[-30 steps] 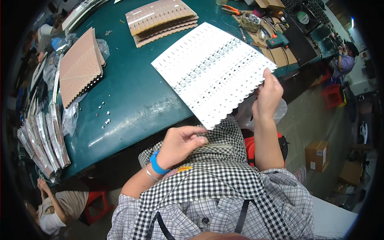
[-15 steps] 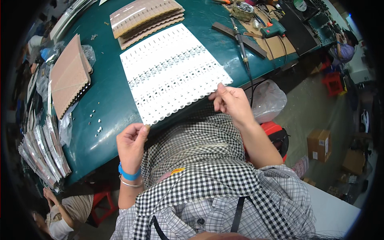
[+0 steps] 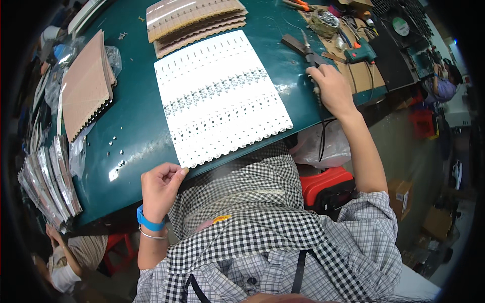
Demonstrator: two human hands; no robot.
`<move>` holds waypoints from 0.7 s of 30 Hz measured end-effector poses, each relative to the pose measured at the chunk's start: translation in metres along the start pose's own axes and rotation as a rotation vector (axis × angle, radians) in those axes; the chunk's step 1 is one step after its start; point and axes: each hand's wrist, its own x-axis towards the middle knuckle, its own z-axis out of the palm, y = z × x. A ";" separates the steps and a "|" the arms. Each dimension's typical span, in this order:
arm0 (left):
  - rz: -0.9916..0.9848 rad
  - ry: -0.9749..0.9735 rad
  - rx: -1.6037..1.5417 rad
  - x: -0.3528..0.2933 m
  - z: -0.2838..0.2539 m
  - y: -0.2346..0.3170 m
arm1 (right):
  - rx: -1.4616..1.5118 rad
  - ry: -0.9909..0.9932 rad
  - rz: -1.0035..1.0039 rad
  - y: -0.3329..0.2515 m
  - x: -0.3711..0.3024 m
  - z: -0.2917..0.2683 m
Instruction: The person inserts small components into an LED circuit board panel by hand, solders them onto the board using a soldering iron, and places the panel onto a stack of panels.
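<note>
A white circuit board panel (image 3: pixel 212 101) with rows of small dark marks and a scalloped near edge lies on the green table. My left hand (image 3: pixel 162 184) pinches its near left corner between thumb and fingers. To the right of the panel, my right hand (image 3: pixel 332 90) has its fingers around the handle of a soldering iron (image 3: pixel 309 56). The iron's tip points away from me and its cord hangs over the table's front edge. My palm hides part of the handle.
Brown panels are stacked behind (image 3: pixel 197 25) and at left (image 3: pixel 86 86). Metallic strips (image 3: pixel 50 177) lie at the left edge, with tiny loose pieces (image 3: pixel 115 151) nearby. A dark bar (image 3: pixel 294 44) rests by the iron. A green power tool (image 3: pixel 361 52) sits far right; a person (image 3: pixel 65 257) is at lower left.
My right hand has let go of the panel's near right corner and moved right and away to the soldering iron. My left hand still pinches the left corner.
</note>
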 end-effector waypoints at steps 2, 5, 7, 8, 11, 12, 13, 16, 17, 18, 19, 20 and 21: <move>-0.008 -0.100 0.121 0.001 -0.007 0.002 | 0.016 0.108 -0.042 0.008 0.006 0.005; 0.041 0.068 -0.101 -0.002 -0.026 -0.005 | 0.009 0.272 -0.051 0.014 0.013 0.011; 0.135 0.219 -0.412 0.002 -0.029 0.002 | 0.172 0.284 0.081 0.017 0.021 0.017; 0.063 0.246 -0.447 0.005 -0.038 0.004 | 0.269 0.290 0.102 0.015 0.022 0.016; 0.051 0.269 -0.754 0.017 -0.051 0.000 | 0.325 0.311 0.113 0.020 0.024 0.024; 0.050 0.315 -0.788 0.020 -0.049 -0.006 | 0.354 0.321 0.153 0.021 0.026 0.025; 0.047 0.322 -0.787 0.021 -0.049 -0.007 | 0.359 0.318 0.147 0.021 0.026 0.026; 0.070 0.189 -0.848 0.025 -0.046 -0.008 | 0.416 0.351 0.188 0.015 0.028 0.020; 0.036 0.215 -0.794 0.025 -0.046 -0.009 | 0.420 0.348 0.184 0.005 0.030 0.011; 0.001 0.240 -0.738 0.026 -0.046 -0.010 | 0.492 0.335 0.133 -0.008 0.036 0.001; -0.034 0.254 -0.685 0.027 -0.044 -0.012 | 0.558 0.320 0.089 -0.020 0.040 -0.007; -0.041 0.248 -0.683 0.029 -0.041 -0.006 | 0.612 0.294 0.023 -0.031 0.046 -0.013; -0.064 0.328 -0.730 0.032 -0.035 0.006 | 0.723 0.254 -0.037 -0.043 0.051 -0.015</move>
